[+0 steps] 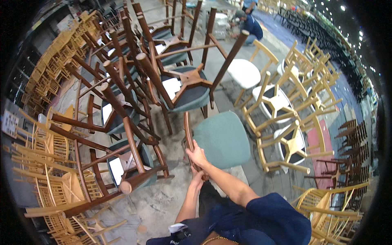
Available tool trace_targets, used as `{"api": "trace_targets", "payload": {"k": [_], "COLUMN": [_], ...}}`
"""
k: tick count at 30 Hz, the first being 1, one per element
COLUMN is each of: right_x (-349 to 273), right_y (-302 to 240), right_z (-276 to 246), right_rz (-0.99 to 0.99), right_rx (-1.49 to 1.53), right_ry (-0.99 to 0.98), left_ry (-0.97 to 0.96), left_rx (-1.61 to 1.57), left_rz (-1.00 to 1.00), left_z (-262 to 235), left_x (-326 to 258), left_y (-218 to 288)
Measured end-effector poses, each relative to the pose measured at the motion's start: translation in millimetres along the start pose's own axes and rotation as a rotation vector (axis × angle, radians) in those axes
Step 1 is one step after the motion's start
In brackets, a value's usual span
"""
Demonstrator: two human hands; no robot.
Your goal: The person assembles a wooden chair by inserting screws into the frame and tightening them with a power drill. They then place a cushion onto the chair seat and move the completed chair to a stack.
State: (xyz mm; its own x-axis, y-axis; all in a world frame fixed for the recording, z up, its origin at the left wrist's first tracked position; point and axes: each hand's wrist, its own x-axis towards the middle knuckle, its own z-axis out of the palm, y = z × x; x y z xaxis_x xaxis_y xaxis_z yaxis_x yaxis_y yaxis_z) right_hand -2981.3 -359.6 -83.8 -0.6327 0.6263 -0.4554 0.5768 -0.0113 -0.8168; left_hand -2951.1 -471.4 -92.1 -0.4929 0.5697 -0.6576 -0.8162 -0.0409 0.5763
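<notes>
— What did the hands hold?

— The right hand (197,155) was clenched round the dark wooden backrest (188,134) of a chair with a green seat (222,139), standing on the concrete floor (163,200) straight ahead. The left hand (197,178) gripped the same rail just below.

— And around it?

— Upturned dark chairs (179,81) stacked to the left, pale wooden chairs (286,122) to the right.

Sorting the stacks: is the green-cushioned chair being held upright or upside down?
Upright: the green-cushioned chair shows its seat facing up, both hands on its backrest.
</notes>
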Motion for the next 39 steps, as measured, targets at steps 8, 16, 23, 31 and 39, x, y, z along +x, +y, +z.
{"api": "trace_targets", "payload": {"k": [8, 16, 23, 31, 39], "right_x": [-28.5, -150.3, -198.7, -136.3, -117.9], "right_y": [96.7, 272.1, 298.6, 314.6, 360.8], "right_z": [-62.9, -237.1, -253.3, -288.3, -328.9], "right_rz": [-0.147, 0.774, 0.83, 0.315, 0.428], "right_rx": [-0.157, 0.291, 0.31, 0.108, -0.049], "right_ry": [-0.282, 0.64, 0.54, 0.252, -0.13], "left_ry": [0.17, 0.266, 0.284, 0.422, 0.593], "left_rx": [0.102, 0.216, 0.233, 0.481, 0.408], "left_rz": [0.024, 0.014, 0.081, 0.199, 0.383], "left_z": [-29.5, -20.8, -19.4, 14.8, -6.4], "left_x": [35.3, 37.0, 22.7, -11.2, -184.1], "left_y": [55.3, 107.6, 120.1, 79.9, -82.5]}}
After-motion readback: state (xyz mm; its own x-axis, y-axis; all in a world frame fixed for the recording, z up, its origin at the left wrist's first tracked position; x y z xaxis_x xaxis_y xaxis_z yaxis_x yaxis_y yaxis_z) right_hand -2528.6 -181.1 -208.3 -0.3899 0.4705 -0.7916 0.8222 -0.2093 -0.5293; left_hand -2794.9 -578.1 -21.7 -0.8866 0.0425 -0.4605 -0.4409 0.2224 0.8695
